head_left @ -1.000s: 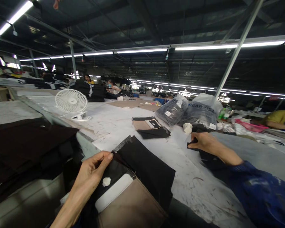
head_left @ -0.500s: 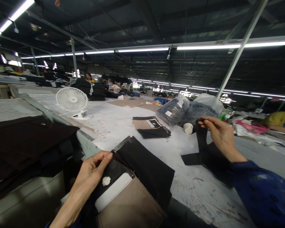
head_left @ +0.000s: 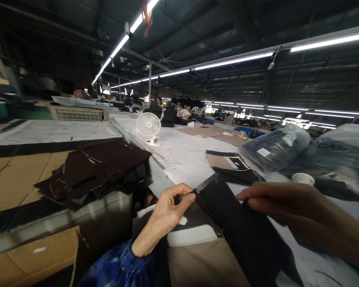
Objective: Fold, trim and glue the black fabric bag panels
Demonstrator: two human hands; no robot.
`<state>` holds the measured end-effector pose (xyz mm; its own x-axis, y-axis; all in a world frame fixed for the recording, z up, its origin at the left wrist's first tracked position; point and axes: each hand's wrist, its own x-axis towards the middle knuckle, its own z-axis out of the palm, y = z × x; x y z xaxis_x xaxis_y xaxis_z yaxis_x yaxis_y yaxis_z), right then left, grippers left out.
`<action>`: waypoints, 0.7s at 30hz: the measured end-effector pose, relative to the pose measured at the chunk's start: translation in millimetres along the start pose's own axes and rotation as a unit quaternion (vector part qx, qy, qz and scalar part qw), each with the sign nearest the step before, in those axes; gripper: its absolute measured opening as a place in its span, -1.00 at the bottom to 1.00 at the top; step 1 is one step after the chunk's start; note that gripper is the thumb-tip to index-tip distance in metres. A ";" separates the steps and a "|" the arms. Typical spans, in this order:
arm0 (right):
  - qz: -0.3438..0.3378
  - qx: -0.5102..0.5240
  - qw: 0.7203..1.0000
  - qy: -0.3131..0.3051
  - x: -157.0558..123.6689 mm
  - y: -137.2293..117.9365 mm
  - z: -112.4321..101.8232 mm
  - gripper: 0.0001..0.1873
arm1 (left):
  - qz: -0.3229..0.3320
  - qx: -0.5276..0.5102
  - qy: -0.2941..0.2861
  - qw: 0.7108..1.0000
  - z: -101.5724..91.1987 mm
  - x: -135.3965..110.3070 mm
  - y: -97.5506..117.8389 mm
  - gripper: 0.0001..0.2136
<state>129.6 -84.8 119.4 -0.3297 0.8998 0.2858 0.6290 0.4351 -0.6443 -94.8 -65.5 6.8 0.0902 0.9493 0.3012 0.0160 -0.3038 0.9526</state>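
Note:
My left hand (head_left: 172,207) pinches the top corner of a sewn black fabric panel (head_left: 194,213) with a beige pocket (head_left: 208,261) and a white strip (head_left: 191,236) across the pocket's top. Beside and partly under it lies a larger black fabric piece (head_left: 245,227). Over that piece's right side is my right hand (head_left: 287,203), blurred, thumb and fingers closed on black fabric whose outline merges with the dark cloth below. A similar panel with a beige pocket (head_left: 217,160) lies farther up the white table (head_left: 188,153).
A small white fan (head_left: 148,124) stands at the table's left edge. Dark brown fabric pieces (head_left: 98,167) are stacked at left, above an open cardboard box (head_left: 32,255). Plastic-wrapped bundles (head_left: 275,145) and a paper cup (head_left: 302,179) are at right. Co-workers sit far back.
My view has swung left. My right hand has come inward with the black fabric, from the table's right side to the panel. My left hand keeps its pinch on the panel's corner.

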 end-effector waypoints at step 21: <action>0.098 0.020 0.993 -0.055 16.5 -4.0 72.6 -0.74 | -0.024 -0.061 0.012 0.998 -2.4 -10.3 5.5 -0.48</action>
<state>70.5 -74.0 75.2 -0.2792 0.9574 0.0743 0.6611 0.2477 -0.7083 -98.1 -76.8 9.0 0.0675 0.9648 0.2541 -0.1010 -0.2468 0.9638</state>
